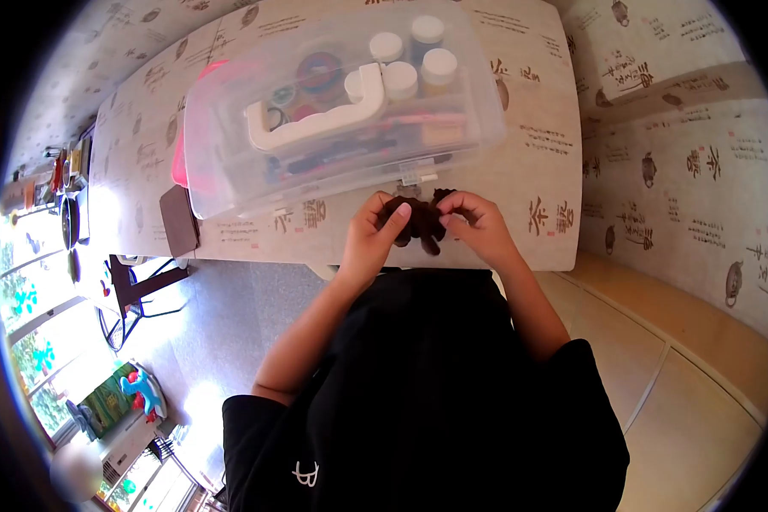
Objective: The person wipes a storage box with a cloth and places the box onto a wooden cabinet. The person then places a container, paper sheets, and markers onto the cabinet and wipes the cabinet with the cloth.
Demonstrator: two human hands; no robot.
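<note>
Black shirt (pixel 418 384), on the clear box's (pixel 218 175) near side | dark brown piece (pixel 420 225): just before that box | left hand (pixel 371 235): gripping it | right hand (pixel 484 229): pinching its right end | progress: seemingly mid-handling, not set down; remainder unclear

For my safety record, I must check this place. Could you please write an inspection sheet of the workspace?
Surface: pale table with dark printed patterns.
Job's things: dark brown item between the hands; exact kind unclear.
Clutter: see-through plastic box with white handle, white-capped jars visible inside; flat brown thing near the table's left edge.
Hands: left hand grips the item, thumb on top; right hand pinches its other side.
Cables: nothing seen on the table.
Surroundings: grey floor, window and blue toy to the left.
</note>
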